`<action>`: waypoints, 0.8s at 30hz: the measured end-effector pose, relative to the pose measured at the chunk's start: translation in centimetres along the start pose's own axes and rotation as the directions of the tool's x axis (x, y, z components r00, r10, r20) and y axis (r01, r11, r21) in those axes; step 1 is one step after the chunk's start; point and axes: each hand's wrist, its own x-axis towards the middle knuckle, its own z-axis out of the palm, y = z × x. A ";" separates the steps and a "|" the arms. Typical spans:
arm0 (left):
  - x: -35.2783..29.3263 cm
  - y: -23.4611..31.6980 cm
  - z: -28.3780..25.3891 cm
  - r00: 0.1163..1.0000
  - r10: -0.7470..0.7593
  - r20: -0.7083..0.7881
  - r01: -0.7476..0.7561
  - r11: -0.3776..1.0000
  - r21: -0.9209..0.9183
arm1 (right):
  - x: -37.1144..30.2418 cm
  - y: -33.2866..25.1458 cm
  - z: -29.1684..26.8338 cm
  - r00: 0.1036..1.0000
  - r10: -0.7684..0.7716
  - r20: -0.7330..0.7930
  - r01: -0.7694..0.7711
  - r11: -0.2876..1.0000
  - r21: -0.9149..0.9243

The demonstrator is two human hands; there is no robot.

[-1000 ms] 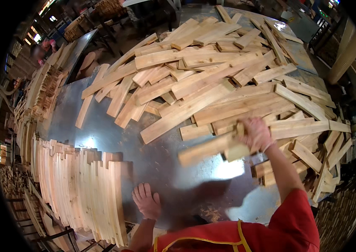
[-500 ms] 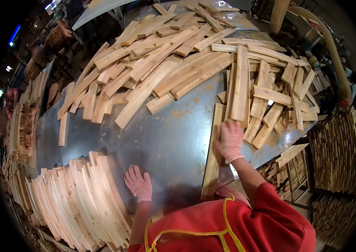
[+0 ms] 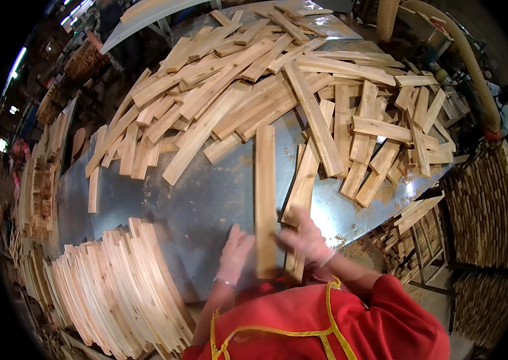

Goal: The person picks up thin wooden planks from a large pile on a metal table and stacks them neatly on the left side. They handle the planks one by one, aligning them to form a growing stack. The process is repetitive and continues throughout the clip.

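A long wooden board lies lengthwise in front of me, its near end slightly blurred. Close to its left edge is my left hand, gloved, with fingers stretched out and nothing in them. On the board's other side, my gloved right hand is blurred, its fingers apart. Fingers of that hand reach toward the board's right edge; whether they touch it I cannot tell. Partly beneath the right hand, a second board runs from the pile toward my apron.
Loose boards are heaped across the far side of the metal table. At the near left stands a row of boards on edge. Stacked wood rises at the right, below a ribbed hose. Another person is at the far left.
A board now lies between my hands. My left hand has moved right; my right hand has come nearer and left. A board at the pile's right has swung to a slant.
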 end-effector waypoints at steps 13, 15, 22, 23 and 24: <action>0.9 2.0 2.4 0.994 0.001 0.112 0.035 0.947 -0.319 | 11.7 -2.3 -6.8 0.988 0.117 -0.099 -0.110 0.991 0.074; -0.5 4.0 2.5 0.997 -0.032 0.070 0.054 0.941 -0.334 | 7.3 5.0 -1.1 0.999 0.013 -0.051 -0.004 0.986 0.169; 0.5 -3.5 2.7 0.987 -0.079 -0.140 0.082 0.997 0.016 | 4.4 -3.0 3.1 0.838 0.121 0.532 0.238 0.796 -0.556; -0.1 -3.8 1.8 0.988 -0.064 -0.139 0.056 0.996 -0.064 | 6.1 -3.3 1.9 0.948 -0.008 0.317 0.207 0.773 -0.599; -1.3 -4.0 1.0 0.989 -0.055 -0.138 0.035 0.989 -0.145 | 7.8 -3.6 0.7 0.987 -0.129 0.096 0.161 0.766 -0.622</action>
